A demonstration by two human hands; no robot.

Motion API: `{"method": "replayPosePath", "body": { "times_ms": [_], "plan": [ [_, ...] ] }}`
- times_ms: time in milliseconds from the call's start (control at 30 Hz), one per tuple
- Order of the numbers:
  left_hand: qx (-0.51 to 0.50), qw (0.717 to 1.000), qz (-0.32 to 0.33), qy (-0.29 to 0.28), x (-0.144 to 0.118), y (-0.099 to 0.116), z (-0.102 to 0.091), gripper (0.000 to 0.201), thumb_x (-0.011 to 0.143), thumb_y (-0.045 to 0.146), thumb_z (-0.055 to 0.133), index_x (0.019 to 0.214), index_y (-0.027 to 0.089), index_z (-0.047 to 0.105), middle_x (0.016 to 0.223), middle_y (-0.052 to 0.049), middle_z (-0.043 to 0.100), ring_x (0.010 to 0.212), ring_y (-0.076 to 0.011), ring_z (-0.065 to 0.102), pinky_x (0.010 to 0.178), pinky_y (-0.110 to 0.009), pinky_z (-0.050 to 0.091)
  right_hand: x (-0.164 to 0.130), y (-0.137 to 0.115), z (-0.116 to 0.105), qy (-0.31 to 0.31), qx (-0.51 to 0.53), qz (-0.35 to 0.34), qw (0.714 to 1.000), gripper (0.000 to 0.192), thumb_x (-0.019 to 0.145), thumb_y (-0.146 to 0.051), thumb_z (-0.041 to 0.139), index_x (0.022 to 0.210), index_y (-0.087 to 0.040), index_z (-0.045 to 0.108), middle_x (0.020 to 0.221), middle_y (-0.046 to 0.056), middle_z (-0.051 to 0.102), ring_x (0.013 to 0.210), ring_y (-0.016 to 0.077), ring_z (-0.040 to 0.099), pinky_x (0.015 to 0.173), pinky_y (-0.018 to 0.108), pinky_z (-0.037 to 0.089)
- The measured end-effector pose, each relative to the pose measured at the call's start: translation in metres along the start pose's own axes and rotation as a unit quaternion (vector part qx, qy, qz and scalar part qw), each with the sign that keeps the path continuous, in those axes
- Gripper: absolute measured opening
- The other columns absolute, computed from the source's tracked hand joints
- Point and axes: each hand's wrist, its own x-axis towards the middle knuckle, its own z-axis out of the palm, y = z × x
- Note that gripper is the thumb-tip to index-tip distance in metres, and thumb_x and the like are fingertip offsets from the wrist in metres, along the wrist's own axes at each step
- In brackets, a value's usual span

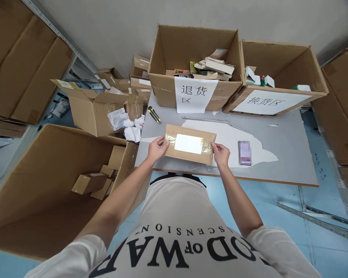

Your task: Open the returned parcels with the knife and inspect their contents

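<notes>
Grey worktop (pixel 290 154), near edge: left hand (pixel 156 150) and right hand (pixel 221 154), fingers grasping opposite ends of a taped cardboard parcel (pixel 189 144).

The paper sign (pixel 195 94) reads "退货区"; the second sign (pixel 266 102) reads "换货区".

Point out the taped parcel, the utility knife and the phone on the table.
Taped parcel (pixel 189 144): head view, on its white label.
Utility knife (pixel 154 114): head view, mid-handle.
Phone (pixel 244 153): head view, centre of its blurred face.
</notes>
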Motion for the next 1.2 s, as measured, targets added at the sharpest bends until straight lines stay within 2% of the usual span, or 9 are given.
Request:
{"method": "replayPosePath", "body": {
  "times_ms": [200, 333, 467, 533, 667, 800, 967, 1100, 1200],
  "plan": [
    [-0.004, 1.0, 0.014, 0.005, 0.004, -0.007, 0.008, 0.076, 0.068, 0.038, 0.076, 0.134, 0.012, 0.049, 0.131, -0.016, 0.059, 0.118, -0.0281, 0.058, 0.104, -0.041, 0.044, 0.01, -0.007, 0.007, 0.005, -0.041, -0.024, 0.999, 0.051, 0.077, -0.06, 0.058, 0.087, -0.013, 0.073, 0.085, 0.013, 0.075, 0.077, 0.0239, 0.068, 0.075, 0.034, 0.05],
    [0.017, 0.999, 0.022, 0.032, 0.005, -0.008, 0.014, 0.075, 0.07, 0.039, 0.076, 0.134, 0.011, 0.049, 0.131, -0.016, 0.058, 0.119, -0.0279, 0.056, 0.105, -0.04, 0.043, 0.016, -0.005, 0.008, -0.013, -0.038, -0.021, 0.999, 0.05, 0.079, -0.059, 0.056, 0.089, -0.013, 0.072, 0.086, 0.012, 0.074, 0.078, 0.0231, 0.067, 0.077, 0.034, 0.05],
    [0.033, 0.998, 0.011, 0.055, 0.005, -0.008, 0.017, 0.072, 0.072, 0.042, 0.074, 0.133, 0.012, 0.049, 0.134, -0.016, 0.055, 0.122, -0.0274, 0.055, 0.105, -0.041, 0.043, 0.018, 0.01, 0.004, -0.045, 0.016, -0.014, 0.999, 0.054, 0.08, -0.058, 0.053, 0.103, -0.012, 0.069, 0.097, 0.012, 0.073, 0.084, 0.0211, 0.067, 0.081, 0.035, 0.051],
    [0.039, 0.997, 0.009, 0.062, 0.005, -0.009, 0.018, 0.073, 0.072, 0.042, 0.074, 0.134, 0.013, 0.048, 0.135, -0.016, 0.054, 0.124, -0.0273, 0.053, 0.106, -0.041, 0.042, 0.018, 0.023, -0.004, -0.033, 0.022, -0.009, 0.999, 0.055, 0.082, -0.055, 0.051, 0.112, -0.011, 0.065, 0.105, 0.013, 0.071, 0.088, 0.0206, 0.067, 0.084, 0.036, 0.051],
    [0.067, 0.995, 0.021, 0.076, 0.002, -0.011, 0.019, 0.073, 0.075, 0.044, 0.073, 0.136, 0.014, 0.046, 0.135, -0.016, 0.054, 0.125, -0.0278, 0.052, 0.107, -0.042, 0.042, 0.011, 0.059, -0.028, 0.021, -0.089, 0.023, 0.996, 0.052, 0.084, -0.044, 0.048, 0.121, -0.01, 0.06, 0.115, 0.016, 0.067, 0.103, 0.0232, 0.064, 0.094, 0.037, 0.048],
    [0.138, 0.984, 0.077, 0.087, -0.005, -0.007, 0.02, 0.062, 0.081, 0.045, 0.066, 0.134, 0.017, 0.048, 0.138, -0.015, 0.052, 0.129, -0.0284, 0.048, 0.109, -0.044, 0.039, 0.002, 0.092, -0.044, -0.025, -0.241, 0.068, 0.968, 0.057, 0.083, -0.039, 0.051, 0.133, -0.012, 0.05, 0.128, 0.016, 0.06, 0.115, 0.0265, 0.058, 0.1, 0.04, 0.043],
    [0.208, 0.967, 0.123, 0.079, -0.007, 0.004, 0.021, 0.051, 0.087, 0.042, 0.059, 0.13, 0.015, 0.051, 0.142, -0.018, 0.046, 0.132, -0.0284, 0.045, 0.11, -0.045, 0.037, -0.006, 0.112, -0.036, -0.092, -0.333, 0.084, 0.935, 0.063, 0.081, -0.034, 0.059, 0.139, -0.017, 0.042, 0.131, 0.013, 0.058, 0.119, 0.0281, 0.054, 0.098, 0.038, 0.043],
    [0.255, 0.954, 0.145, 0.065, -0.005, 0.007, 0.019, 0.049, 0.089, 0.041, 0.054, 0.13, 0.013, 0.051, 0.144, -0.02, 0.044, 0.133, -0.0283, 0.044, 0.109, -0.045, 0.038, -0.007, 0.115, -0.028, -0.106, -0.38, 0.099, 0.914, 0.062, 0.081, -0.031, 0.059, 0.139, -0.019, 0.039, 0.131, 0.013, 0.055, 0.118, 0.0284, 0.053, 0.094, 0.038, 0.044],
    [0.302, 0.936, 0.175, 0.042, -0.01, 0.008, 0.019, 0.048, 0.091, 0.04, 0.049, 0.131, 0.014, 0.051, 0.147, -0.018, 0.04, 0.138, -0.0288, 0.037, 0.11, -0.046, 0.037, -0.005, 0.113, -0.025, -0.114, -0.414, 0.102, 0.897, 0.059, 0.082, -0.026, 0.056, 0.138, -0.02, 0.038, 0.129, 0.014, 0.053, 0.117, 0.028, 0.052, 0.092, 0.038, 0.044]
  ]
}}
